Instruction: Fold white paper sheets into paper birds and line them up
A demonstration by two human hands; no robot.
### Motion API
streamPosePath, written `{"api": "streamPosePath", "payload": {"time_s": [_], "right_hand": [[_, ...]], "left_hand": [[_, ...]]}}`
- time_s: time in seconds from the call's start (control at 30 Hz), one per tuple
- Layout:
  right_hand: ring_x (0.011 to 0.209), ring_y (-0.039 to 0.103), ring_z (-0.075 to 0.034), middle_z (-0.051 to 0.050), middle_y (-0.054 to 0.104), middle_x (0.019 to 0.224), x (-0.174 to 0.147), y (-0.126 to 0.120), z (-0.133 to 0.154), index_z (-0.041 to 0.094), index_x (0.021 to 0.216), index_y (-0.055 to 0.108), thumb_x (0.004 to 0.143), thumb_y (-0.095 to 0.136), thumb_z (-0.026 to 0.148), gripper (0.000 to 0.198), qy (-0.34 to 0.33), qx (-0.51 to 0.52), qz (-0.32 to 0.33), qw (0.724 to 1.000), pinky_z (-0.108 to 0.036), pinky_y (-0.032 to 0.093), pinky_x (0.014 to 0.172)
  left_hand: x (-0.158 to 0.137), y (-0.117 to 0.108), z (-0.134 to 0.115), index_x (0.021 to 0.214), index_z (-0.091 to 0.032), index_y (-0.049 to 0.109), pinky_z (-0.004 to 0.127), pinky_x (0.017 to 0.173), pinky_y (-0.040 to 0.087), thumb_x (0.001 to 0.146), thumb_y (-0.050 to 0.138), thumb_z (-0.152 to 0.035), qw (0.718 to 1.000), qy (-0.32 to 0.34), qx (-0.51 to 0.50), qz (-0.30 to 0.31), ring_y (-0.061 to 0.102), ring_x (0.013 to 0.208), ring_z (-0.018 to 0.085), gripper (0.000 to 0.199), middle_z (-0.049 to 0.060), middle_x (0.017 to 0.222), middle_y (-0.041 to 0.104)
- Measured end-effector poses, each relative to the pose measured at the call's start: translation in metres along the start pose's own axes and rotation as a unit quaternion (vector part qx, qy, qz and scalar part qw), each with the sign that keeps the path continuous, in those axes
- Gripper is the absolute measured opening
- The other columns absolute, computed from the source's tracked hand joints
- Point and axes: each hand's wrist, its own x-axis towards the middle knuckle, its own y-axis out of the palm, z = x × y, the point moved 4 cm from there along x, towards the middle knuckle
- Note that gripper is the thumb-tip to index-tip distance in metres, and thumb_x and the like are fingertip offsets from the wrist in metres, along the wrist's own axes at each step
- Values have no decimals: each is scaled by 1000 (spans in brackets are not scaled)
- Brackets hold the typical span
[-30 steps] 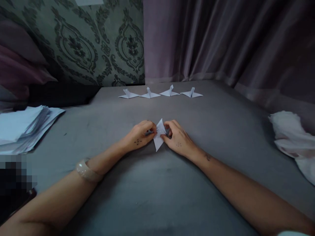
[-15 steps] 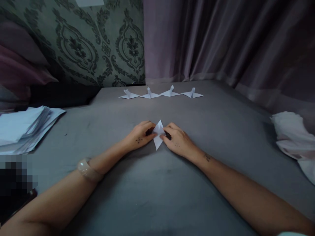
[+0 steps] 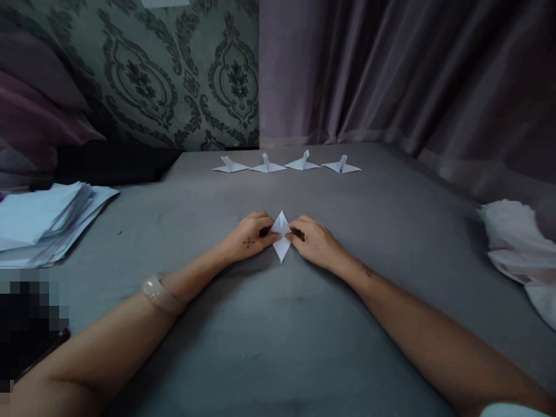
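Between my two hands is a small white folded paper, diamond-shaped, with one point facing away from me and one toward me. My left hand pinches its left corner, thumb lying on top of the paper. On the opposite corner, my right hand grips with thumb and fingers in the same way. Fingertips under the paper are hidden. Farther back, several folded white paper figures stand in a row, wings spread flat and a narrow part upright in the middle.
The grey cloth surface spreads under everything. A stack of white paper sheets lies at the left, above a pixelated dark patch. Crumpled white fabric is at the right. Purple curtains and a patterned wall close off the back.
The near point of the folded paper has swung slightly right, so the diamond now sits straighter. Both hands keep their pinch, and the view has shifted a little.
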Motion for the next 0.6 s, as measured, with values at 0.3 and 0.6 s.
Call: {"api": "streamPosePath", "payload": {"time_s": [0.3, 0.6], "right_hand": [[68, 51, -11, -3, 59, 94, -2, -1, 0, 20, 101, 64, 71, 59, 16, 30, -4, 49, -46, 998, -28, 43, 69], [72, 62, -15, -1, 63, 77, 5, -6, -20, 19, 90, 56, 64, 51, 17, 27, 74, 335, -165, 925, -31, 50, 70]], "left_hand": [[1, -1, 0, 73, -17, 58, 27, 69, 41, 81, 63, -28, 999, -15, -31, -22, 51, 74, 15, 15, 1, 75, 56], [-1, -3, 2, 97, -17, 65, 26, 73, 47, 78, 65, -29, 983, -58, -166, -60, 61, 79, 15, 22, 3, 88, 68]]}}
